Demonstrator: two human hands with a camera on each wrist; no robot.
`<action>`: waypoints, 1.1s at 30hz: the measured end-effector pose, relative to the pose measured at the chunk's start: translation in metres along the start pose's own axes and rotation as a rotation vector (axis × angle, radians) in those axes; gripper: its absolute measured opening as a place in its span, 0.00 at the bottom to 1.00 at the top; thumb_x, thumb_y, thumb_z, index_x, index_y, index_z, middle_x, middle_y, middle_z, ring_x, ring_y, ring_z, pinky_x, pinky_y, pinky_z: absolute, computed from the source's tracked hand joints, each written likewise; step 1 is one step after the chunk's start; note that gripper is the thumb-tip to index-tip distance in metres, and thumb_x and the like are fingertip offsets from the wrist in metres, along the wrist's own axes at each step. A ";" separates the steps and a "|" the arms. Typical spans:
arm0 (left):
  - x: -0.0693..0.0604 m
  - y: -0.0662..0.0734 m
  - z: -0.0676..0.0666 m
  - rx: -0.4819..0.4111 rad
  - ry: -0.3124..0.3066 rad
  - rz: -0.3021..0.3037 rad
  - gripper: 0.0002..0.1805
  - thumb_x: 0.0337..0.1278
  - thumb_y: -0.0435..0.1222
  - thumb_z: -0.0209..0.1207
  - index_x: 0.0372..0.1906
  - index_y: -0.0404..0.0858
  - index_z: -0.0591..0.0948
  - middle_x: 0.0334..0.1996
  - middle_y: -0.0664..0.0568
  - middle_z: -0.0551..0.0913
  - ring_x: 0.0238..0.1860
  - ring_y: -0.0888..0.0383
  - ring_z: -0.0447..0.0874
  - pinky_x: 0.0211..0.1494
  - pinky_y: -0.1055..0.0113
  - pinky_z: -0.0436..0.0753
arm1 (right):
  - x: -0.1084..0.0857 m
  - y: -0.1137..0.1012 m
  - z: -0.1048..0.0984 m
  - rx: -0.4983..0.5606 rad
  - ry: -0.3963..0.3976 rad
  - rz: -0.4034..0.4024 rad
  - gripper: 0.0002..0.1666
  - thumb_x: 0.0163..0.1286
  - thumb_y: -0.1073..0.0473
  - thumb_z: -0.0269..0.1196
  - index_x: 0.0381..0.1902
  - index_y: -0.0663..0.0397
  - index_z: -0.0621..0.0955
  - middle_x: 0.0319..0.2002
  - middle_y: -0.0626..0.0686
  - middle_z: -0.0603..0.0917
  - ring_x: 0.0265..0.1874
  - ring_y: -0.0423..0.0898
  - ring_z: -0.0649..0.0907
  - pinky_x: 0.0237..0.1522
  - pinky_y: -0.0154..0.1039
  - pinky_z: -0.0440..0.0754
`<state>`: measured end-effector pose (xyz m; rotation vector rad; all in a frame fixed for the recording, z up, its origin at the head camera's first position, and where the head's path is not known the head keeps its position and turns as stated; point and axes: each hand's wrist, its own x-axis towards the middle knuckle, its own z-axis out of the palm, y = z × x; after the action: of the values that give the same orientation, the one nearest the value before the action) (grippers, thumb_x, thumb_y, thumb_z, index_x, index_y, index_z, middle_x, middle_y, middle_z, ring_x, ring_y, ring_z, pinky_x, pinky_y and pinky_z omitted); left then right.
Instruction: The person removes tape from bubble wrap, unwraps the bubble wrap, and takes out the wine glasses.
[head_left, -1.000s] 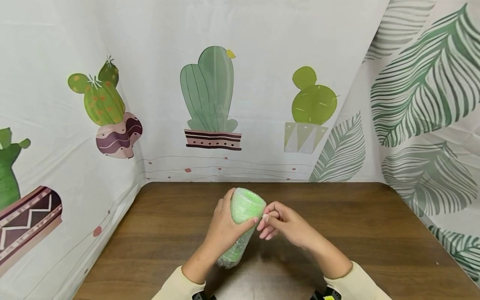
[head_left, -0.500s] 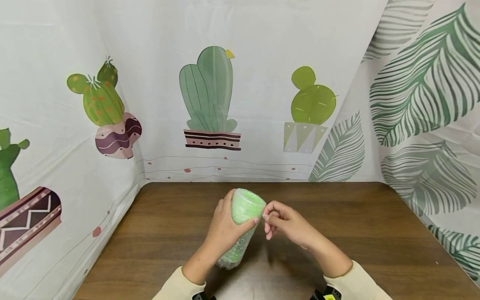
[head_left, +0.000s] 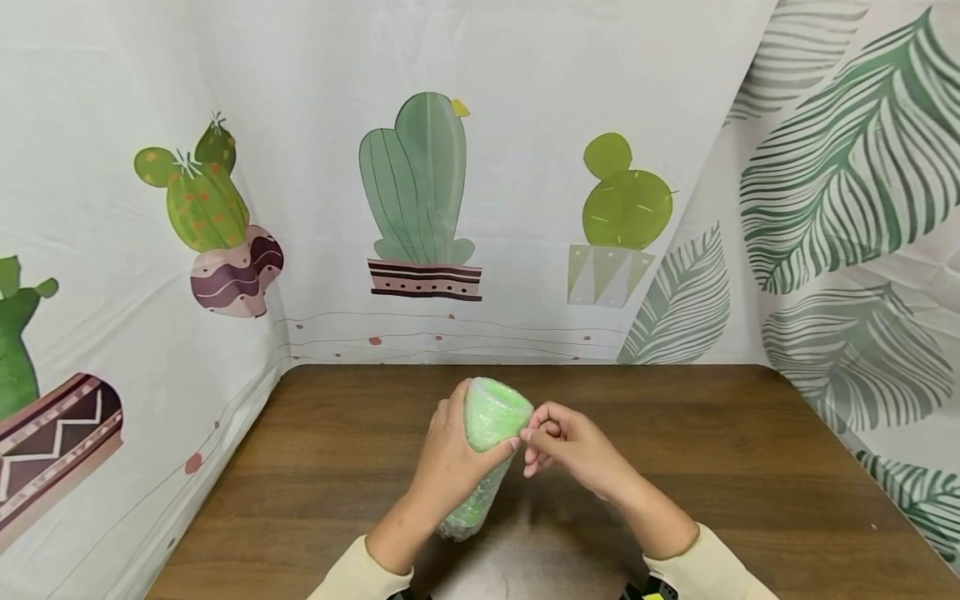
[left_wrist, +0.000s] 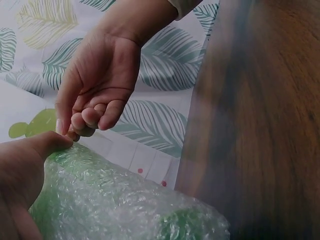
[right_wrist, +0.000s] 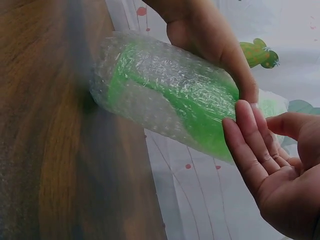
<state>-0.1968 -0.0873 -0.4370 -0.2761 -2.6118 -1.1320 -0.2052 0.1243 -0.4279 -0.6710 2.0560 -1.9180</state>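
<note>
A roughly cylindrical package in bubble wrap, green and whitish beneath the clear wrap, leans above the table in the head view. What it contains cannot be told. My left hand grips its upper part, with the thumb across the near side. My right hand is at the package's upper right edge, thumb and forefinger pinching the wrap beside the left thumb. Its other fingers are loosely bent, as the left wrist view shows of the right hand. The exact bit pinched is hidden by the fingertips.
A brown wooden table lies under the hands. Behind it and at the sides hangs a white cloth printed with cacti and leaves. Pale sleeves cover the forearms.
My right fingertips have pulled back slightly and come in again, closer to the left thumb. The package and left hand have shifted very slightly right and down.
</note>
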 end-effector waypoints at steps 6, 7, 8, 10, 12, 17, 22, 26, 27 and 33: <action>-0.002 0.001 0.001 -0.007 -0.025 -0.008 0.60 0.41 0.64 0.72 0.77 0.46 0.58 0.53 0.44 0.75 0.47 0.53 0.75 0.45 0.58 0.79 | 0.002 0.003 0.000 0.013 -0.004 -0.017 0.13 0.77 0.64 0.57 0.43 0.74 0.71 0.30 0.57 0.84 0.26 0.47 0.89 0.38 0.57 0.87; -0.002 0.001 0.001 -0.021 -0.039 -0.010 0.60 0.42 0.65 0.71 0.78 0.47 0.57 0.54 0.44 0.75 0.47 0.53 0.75 0.46 0.58 0.79 | 0.002 0.004 0.000 0.019 -0.006 -0.017 0.13 0.77 0.64 0.56 0.43 0.74 0.71 0.30 0.57 0.84 0.27 0.47 0.89 0.39 0.58 0.87; -0.002 0.000 0.001 -0.040 -0.057 -0.015 0.60 0.43 0.65 0.71 0.78 0.47 0.56 0.55 0.44 0.74 0.47 0.53 0.76 0.46 0.58 0.79 | 0.002 0.004 0.000 0.022 -0.008 -0.016 0.12 0.77 0.64 0.56 0.43 0.73 0.71 0.30 0.57 0.84 0.27 0.48 0.89 0.39 0.59 0.87; -0.002 -0.001 0.001 -0.084 -0.094 -0.027 0.59 0.46 0.64 0.70 0.79 0.49 0.53 0.58 0.43 0.72 0.48 0.52 0.77 0.47 0.56 0.81 | 0.002 0.004 -0.001 0.024 -0.009 -0.016 0.12 0.77 0.65 0.55 0.44 0.74 0.71 0.31 0.57 0.85 0.28 0.50 0.89 0.40 0.59 0.87; -0.002 -0.002 0.000 -0.122 -0.135 -0.039 0.59 0.50 0.62 0.68 0.81 0.49 0.49 0.63 0.41 0.69 0.50 0.49 0.79 0.49 0.53 0.82 | 0.002 0.004 -0.002 0.017 -0.004 -0.009 0.11 0.77 0.65 0.55 0.44 0.73 0.71 0.30 0.57 0.85 0.28 0.52 0.90 0.40 0.57 0.88; 0.001 -0.004 -0.002 -0.225 -0.236 -0.062 0.55 0.61 0.55 0.62 0.82 0.49 0.41 0.76 0.39 0.59 0.61 0.42 0.76 0.60 0.43 0.79 | 0.002 0.004 -0.004 0.004 0.003 0.008 0.12 0.77 0.65 0.54 0.46 0.75 0.70 0.30 0.56 0.84 0.29 0.54 0.89 0.39 0.52 0.89; 0.006 -0.007 -0.006 -0.304 -0.269 -0.082 0.52 0.64 0.52 0.61 0.82 0.56 0.41 0.75 0.39 0.64 0.61 0.43 0.77 0.57 0.46 0.81 | 0.002 0.001 -0.007 -0.006 0.018 0.026 0.13 0.76 0.66 0.53 0.47 0.76 0.70 0.29 0.54 0.83 0.27 0.51 0.89 0.39 0.52 0.89; 0.010 -0.011 -0.008 -0.320 -0.241 -0.111 0.52 0.59 0.55 0.65 0.81 0.62 0.46 0.67 0.38 0.74 0.53 0.45 0.82 0.48 0.53 0.83 | 0.001 -0.003 -0.008 -0.025 0.021 0.033 0.14 0.75 0.67 0.49 0.51 0.77 0.70 0.27 0.54 0.81 0.26 0.49 0.87 0.38 0.54 0.88; 0.010 -0.012 -0.008 -0.332 -0.238 -0.115 0.52 0.58 0.55 0.66 0.80 0.63 0.47 0.66 0.39 0.75 0.52 0.46 0.82 0.47 0.54 0.83 | 0.001 -0.004 -0.008 -0.026 0.017 0.035 0.15 0.75 0.68 0.48 0.51 0.78 0.70 0.28 0.54 0.81 0.26 0.49 0.87 0.38 0.53 0.88; 0.011 -0.015 -0.007 -0.359 -0.221 -0.109 0.52 0.56 0.56 0.68 0.80 0.62 0.51 0.65 0.43 0.75 0.53 0.48 0.81 0.47 0.57 0.83 | 0.001 -0.004 -0.005 -0.021 0.001 0.030 0.14 0.76 0.68 0.48 0.50 0.78 0.70 0.32 0.61 0.83 0.30 0.51 0.89 0.41 0.48 0.89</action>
<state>-0.2103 -0.1017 -0.4395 -0.3540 -2.6193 -1.6992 -0.2082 0.1282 -0.4235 -0.6402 2.0781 -1.8830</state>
